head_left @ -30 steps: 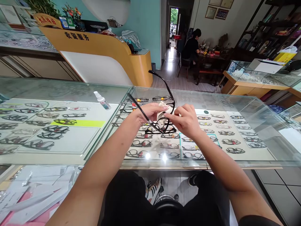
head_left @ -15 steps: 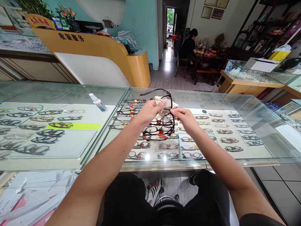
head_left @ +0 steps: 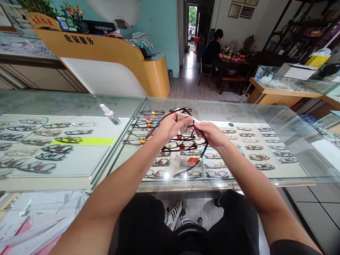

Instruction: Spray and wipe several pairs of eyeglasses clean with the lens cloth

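Observation:
My left hand [head_left: 170, 126] pinches a beige cleaning cloth [head_left: 186, 116] around the front of a pair of black-framed glasses [head_left: 196, 146]. My right hand [head_left: 211, 134] is closed on the same glasses next to the cloth. The frame hangs over the glass display counter [head_left: 79, 106], with one temple arm and an orange tag pointing down towards me. Both hands meet above the counter's middle, fingers curled.
A small white spray bottle [head_left: 110, 114] lies on the counter to the left. Rows of glasses fill the case under the glass. A yellow service desk [head_left: 111, 53] stands behind. A person sits at a table [head_left: 236, 65] in the back room. Papers lie low at left.
The glasses have been turned in my hands: the temple that stuck up now points down towards me. The cloth has stayed on the frame's front. My view has shifted slightly.

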